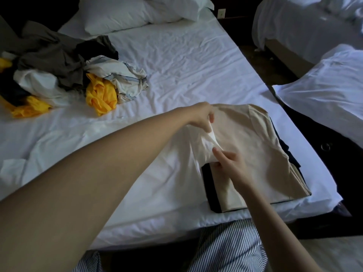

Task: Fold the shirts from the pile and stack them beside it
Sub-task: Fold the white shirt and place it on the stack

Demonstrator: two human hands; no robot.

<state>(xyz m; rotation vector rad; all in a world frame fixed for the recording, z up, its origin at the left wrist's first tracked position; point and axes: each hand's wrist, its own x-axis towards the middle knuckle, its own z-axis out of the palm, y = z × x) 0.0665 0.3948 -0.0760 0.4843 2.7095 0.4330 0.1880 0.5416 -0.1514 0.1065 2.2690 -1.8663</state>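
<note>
A cream shirt (251, 142) lies folded on top of a dark folded shirt (211, 187) near the bed's front right corner. My left hand (200, 116) pinches the cream shirt's raised left edge at its far end. My right hand (229, 161) pinches the same lifted fold nearer to me. The pile of unfolded shirts (64, 75), grey, white, yellow and black, sits at the far left of the bed.
The bed (186, 61) has a wrinkled white sheet and white pillows (133, 14) at its head. A second pillow (330, 91) and another bed (306, 22) stand to the right across a dark gap. My striped clothing shows at the bottom.
</note>
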